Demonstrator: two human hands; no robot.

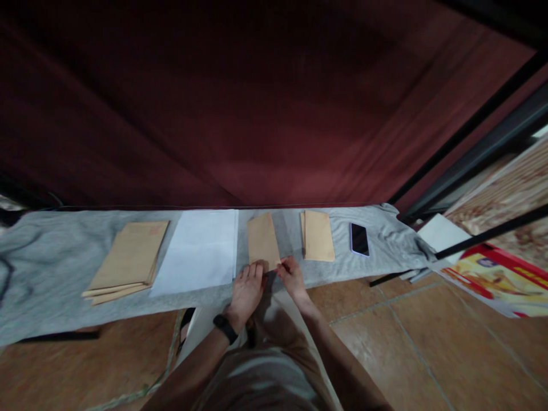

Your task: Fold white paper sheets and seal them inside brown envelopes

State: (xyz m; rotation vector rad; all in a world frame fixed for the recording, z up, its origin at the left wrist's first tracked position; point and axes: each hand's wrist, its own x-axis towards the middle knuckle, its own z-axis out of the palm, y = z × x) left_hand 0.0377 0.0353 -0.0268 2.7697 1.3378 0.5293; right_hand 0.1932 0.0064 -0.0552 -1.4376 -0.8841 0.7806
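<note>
Both hands meet at the near end of a brown envelope (262, 240) on grey cloth (51, 257). The left hand (247, 290) lies flat; the right hand (293, 275) pinches its corner.

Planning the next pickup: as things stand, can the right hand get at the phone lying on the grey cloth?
Probably yes. The right hand is at the corner of the middle envelope, and the phone lies face up to its right. Only the envelope stack lies between them, flat on the grey cloth.
</note>
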